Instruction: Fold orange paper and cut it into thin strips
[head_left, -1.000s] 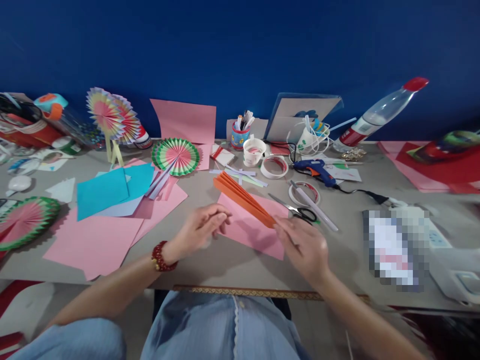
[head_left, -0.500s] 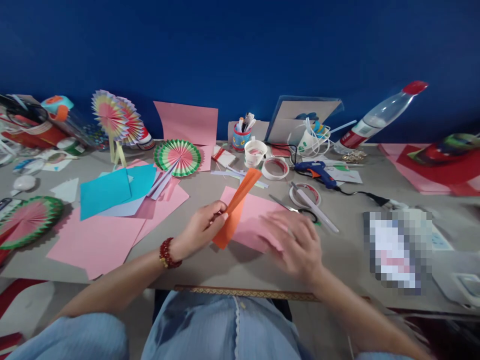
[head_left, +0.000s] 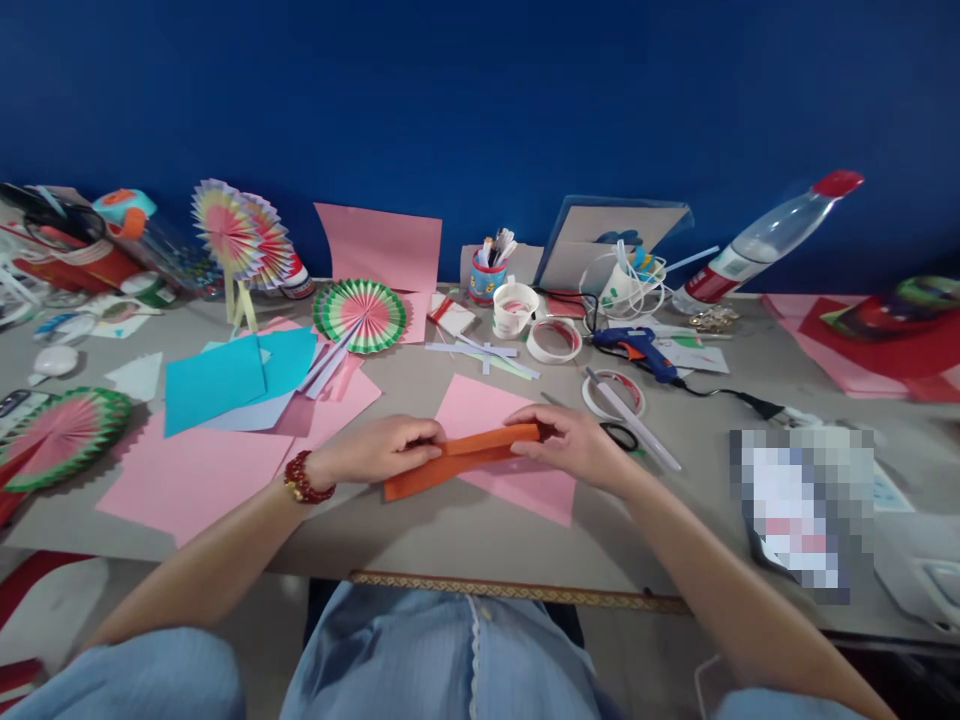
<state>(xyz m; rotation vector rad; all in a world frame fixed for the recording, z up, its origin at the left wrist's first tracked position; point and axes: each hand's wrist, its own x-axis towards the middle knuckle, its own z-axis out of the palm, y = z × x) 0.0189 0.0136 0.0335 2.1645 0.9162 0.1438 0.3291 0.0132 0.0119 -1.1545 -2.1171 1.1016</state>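
The paper strip [head_left: 457, 464] is plain orange, the sheet [head_left: 529, 488] pink, the wall [head_left: 480, 100] dark blue.

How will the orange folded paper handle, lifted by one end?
Probably light: the orange folded paper looks thin. Likely stiffer lengthwise than across, since creases run along it. Might fan open if released, as its layers stand slightly apart.

1. A plain deep blue wall [head_left: 480, 100] fills the background.
2. A grey table [head_left: 480, 545] stands against it.
3. Pale grey floor [head_left: 637, 645] shows below the table's near edge.
4. The light is soft.
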